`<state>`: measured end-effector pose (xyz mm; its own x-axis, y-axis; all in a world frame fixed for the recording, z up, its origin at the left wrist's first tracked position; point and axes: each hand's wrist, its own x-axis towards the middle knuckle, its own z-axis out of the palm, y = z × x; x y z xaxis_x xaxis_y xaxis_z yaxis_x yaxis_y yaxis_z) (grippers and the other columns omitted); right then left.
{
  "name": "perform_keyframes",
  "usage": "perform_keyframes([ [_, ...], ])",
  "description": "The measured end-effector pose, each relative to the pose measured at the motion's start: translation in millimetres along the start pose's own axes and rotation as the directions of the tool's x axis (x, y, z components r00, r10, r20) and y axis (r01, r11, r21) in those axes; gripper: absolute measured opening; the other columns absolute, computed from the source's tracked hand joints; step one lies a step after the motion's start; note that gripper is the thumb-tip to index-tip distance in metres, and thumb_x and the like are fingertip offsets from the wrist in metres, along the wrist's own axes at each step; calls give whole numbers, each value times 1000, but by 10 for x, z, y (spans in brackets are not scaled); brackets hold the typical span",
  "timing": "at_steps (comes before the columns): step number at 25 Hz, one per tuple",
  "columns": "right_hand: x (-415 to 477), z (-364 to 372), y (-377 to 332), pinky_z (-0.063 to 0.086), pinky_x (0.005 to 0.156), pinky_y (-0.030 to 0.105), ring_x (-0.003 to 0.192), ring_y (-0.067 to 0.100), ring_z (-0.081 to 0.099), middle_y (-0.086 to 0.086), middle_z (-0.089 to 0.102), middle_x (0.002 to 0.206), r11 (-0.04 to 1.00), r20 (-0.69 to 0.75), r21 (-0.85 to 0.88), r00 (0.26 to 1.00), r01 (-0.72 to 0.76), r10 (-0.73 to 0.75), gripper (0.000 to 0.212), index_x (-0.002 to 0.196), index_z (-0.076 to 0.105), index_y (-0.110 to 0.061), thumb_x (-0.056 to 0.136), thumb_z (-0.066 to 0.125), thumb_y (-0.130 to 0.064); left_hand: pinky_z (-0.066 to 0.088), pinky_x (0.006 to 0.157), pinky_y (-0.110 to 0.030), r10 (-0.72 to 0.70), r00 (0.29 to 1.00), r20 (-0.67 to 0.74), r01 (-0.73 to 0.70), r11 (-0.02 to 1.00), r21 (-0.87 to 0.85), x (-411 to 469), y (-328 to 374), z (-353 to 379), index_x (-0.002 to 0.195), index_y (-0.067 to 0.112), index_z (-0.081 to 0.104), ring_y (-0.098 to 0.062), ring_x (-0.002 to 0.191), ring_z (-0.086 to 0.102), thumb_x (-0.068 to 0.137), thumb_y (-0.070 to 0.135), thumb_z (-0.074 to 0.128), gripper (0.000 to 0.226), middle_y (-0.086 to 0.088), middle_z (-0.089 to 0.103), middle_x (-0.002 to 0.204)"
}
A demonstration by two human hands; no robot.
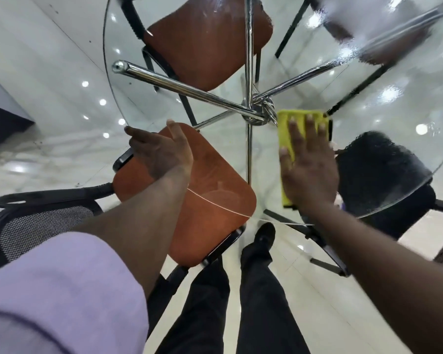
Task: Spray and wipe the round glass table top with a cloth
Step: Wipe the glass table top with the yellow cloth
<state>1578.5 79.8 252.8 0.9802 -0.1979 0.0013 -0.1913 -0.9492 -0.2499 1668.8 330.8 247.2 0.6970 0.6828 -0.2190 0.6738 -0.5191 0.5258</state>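
Note:
The round glass table top (pixel 223 139) fills the middle of the head view, with chrome legs (pixel 179 86) showing through it. A folded yellow cloth (pixel 285 139) lies flat on the glass right of the centre hub. My right hand (pixel 307 164) presses on the cloth with straight, spread fingers. My left hand (pixel 161 152) rests on the glass near its left edge, fingers straight and thumb raised, holding nothing. Wet streaks and droplets cover the far right part of the glass. No spray bottle is in view.
Two orange-seated chairs (pixel 210 190) (pixel 205 44) show through the glass, one near and one far. A black chair (pixel 384 180) stands at the right, and a black mesh chair back (pixel 44 226) at the lower left. My legs and shoe (pixel 264 236) stand by the near edge on shiny white tiles.

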Motion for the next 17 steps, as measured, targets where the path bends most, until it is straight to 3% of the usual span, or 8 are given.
perform_keyframes([
  [2, -424, 22, -83, 24, 133, 56, 169, 29, 7, 0, 6, 183, 968, 84, -75, 969, 240, -234, 66, 173, 17, -36, 111, 32, -52, 36, 116, -40, 5, 1000, -1, -5, 1000, 5, -22, 23, -26, 164, 2, -6, -33, 146, 34, 101, 60, 36, 95, -14, 26, 163],
  [6, 14, -81, 42, 20, 134, 49, 169, 26, 10, -2, 15, 182, 623, 277, -19, 603, 782, -748, 63, 171, 27, -38, 111, 42, -54, 37, 114, -39, 3, 1000, -6, -3, 999, 45, 11, -29, 34, 164, 2, -7, -31, 146, 35, 102, 61, 35, 96, -14, 26, 163],
  [7, 215, -35, -28, 20, 135, 48, 169, 24, 11, -3, 16, 182, 632, 255, -19, 615, 775, -746, 62, 170, 27, -40, 111, 40, -55, 37, 114, -40, 5, 1000, -13, -4, 999, 41, 30, -39, 49, 164, 3, -7, -31, 145, 35, 101, 61, 36, 96, -14, 26, 163],
  [10, 255, 99, -475, 24, 133, 51, 169, 25, 13, -5, 16, 182, 911, 94, 12, 907, 411, -411, 63, 170, 24, -44, 109, 34, -55, 32, 118, -41, 22, 1000, 0, -22, 1000, -13, 36, -16, 4, 165, 7, -6, -31, 148, 32, 102, 61, 39, 95, -13, 24, 165],
  [12, -112, 160, -667, 25, 132, 54, 169, 27, 13, -3, 14, 182, 946, 66, 37, 944, 322, -324, 63, 171, 23, -43, 109, 34, -54, 26, 122, -41, -12, 999, 47, 16, 997, -73, 4, -6, -65, 167, 13, -4, -31, 154, 23, 102, 61, 41, 93, -12, 16, 170],
  [14, -459, 161, -575, 25, 132, 53, 168, 28, 16, -2, 17, 182, 837, 111, 3, 832, 547, -544, 61, 170, 25, -42, 111, 35, -53, 20, 127, -47, 26, 999, 32, -25, 999, -22, -58, -36, -124, 167, 17, 3, -34, 157, 17, 100, 65, 41, 91, -14, 11, 172],
  [16, -453, 6, -275, 19, 134, 49, 169, 25, 13, -5, 16, 182, 596, 222, 12, 580, 803, -784, 60, 170, 24, -44, 113, 34, -55, 15, 129, -50, 333, 943, -18, -328, 937, 121, -150, -61, -146, 167, 19, 12, -35, 158, 16, 96, 65, 42, 90, -15, 11, 173],
  [17, -307, -58, -60, 16, 136, 48, 169, 23, 11, -7, 15, 182, 479, 287, 14, 456, 877, -843, 60, 170, 23, -45, 113, 34, -57, 12, 130, -50, 526, 849, 44, -525, 831, 186, -194, -27, -123, 167, 22, 14, -34, 160, 14, 96, 63, 45, 88, -14, 10, 174],
])
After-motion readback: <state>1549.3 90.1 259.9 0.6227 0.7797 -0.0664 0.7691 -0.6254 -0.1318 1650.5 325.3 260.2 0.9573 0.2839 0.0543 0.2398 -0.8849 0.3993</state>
